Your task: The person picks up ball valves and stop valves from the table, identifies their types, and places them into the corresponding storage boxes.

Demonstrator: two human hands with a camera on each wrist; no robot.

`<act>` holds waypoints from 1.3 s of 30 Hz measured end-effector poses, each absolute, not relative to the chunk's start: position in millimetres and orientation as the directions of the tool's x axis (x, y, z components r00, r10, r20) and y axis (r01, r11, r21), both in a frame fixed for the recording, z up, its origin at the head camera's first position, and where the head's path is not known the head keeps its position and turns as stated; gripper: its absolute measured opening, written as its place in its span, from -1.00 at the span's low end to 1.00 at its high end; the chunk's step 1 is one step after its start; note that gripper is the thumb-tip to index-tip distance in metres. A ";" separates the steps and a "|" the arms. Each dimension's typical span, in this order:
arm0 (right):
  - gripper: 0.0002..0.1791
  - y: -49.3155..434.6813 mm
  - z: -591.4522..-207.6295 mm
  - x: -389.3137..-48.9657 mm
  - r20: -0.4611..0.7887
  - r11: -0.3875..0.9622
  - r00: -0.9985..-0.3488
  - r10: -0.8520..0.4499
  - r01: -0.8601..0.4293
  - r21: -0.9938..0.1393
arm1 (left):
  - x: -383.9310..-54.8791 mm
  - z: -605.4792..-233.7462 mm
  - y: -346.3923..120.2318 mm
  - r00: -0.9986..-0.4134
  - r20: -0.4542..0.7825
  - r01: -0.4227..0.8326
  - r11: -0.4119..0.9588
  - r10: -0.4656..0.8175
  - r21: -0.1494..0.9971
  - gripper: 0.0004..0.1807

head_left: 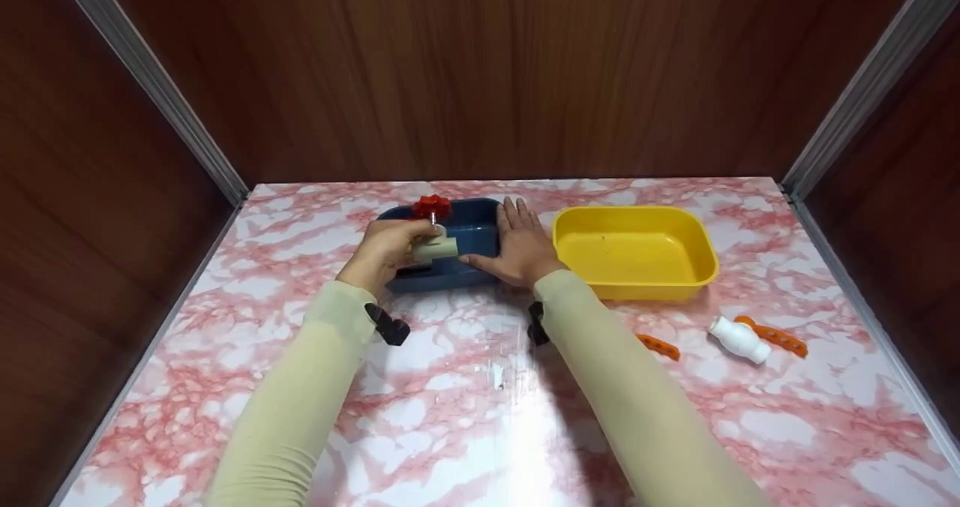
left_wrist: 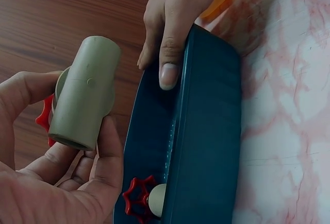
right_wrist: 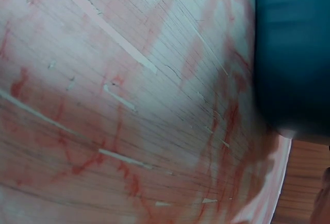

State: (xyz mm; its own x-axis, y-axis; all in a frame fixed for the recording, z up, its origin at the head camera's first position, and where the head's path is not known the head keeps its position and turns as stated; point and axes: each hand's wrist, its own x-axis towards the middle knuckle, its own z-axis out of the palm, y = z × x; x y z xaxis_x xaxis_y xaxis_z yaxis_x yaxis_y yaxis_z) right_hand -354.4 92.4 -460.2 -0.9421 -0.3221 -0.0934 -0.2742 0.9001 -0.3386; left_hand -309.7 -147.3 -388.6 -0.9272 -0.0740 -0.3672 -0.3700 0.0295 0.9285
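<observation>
L hand [head_left: 386, 248] is gripping a beige valve [head_left: 439, 248] w/ red handwheel [head_left: 432, 207]; its fingers are curling round the valve body and pinching it. The valve is being held above the L part of the blue bin [head_left: 457, 279] — clear of the rim, per the L wrist view. A second valve [left_wrist: 158, 201], also beige w/ a red handwheel, is lying inside the bin, partly hidden by the wall.

R hand [head_left: 523, 248] is resting on the R end of the blue bin; its fingers are extending straight and slightly spread, w/ the thumb reaching over the rim to the inside.

The blue bin is standing on the pink-and-white marbled tabletop [head_left: 420, 417]. A yellow bin [head_left: 652, 291] is sitting to its R, just beyond the R hand. In front of the yellow bin, toward the R edge, a white fitting [head_left: 740, 340] is lying next to an orange strip [head_left: 780, 338]. A shorter orange piece [head_left: 660, 347] is showing beside the R sleeve [head_left: 622, 387] — the sleeve is partly covering it.
</observation>
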 end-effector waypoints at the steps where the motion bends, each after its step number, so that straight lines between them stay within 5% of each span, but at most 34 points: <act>1: 0.41 92.4 -460.0 -354.1 -0.094 0.899 -0.942 -0.321 -0.273 -0.341 | -310.2 -388.4 -147.6 -0.925 -0.373 -0.376 0.030 -0.072 0.926 -0.70; 39: 0.38 92.9 -458.8 -350.6 -0.069 0.891 -0.940 -0.335 -0.292 -0.349 | -327.6 -393.5 -139.2 -0.914 -0.375 -0.394 0.115 -0.152 0.912 -0.76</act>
State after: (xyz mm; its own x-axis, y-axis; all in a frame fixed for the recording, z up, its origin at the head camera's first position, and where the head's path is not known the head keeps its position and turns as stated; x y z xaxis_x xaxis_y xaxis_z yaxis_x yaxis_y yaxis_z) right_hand -350.6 92.9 -458.8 -0.9397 -0.3350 -0.0687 -0.2920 0.8906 -0.3487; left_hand -327.6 -139.2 -393.5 -0.9143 -0.1517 -0.3754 -0.3936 0.1149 0.9121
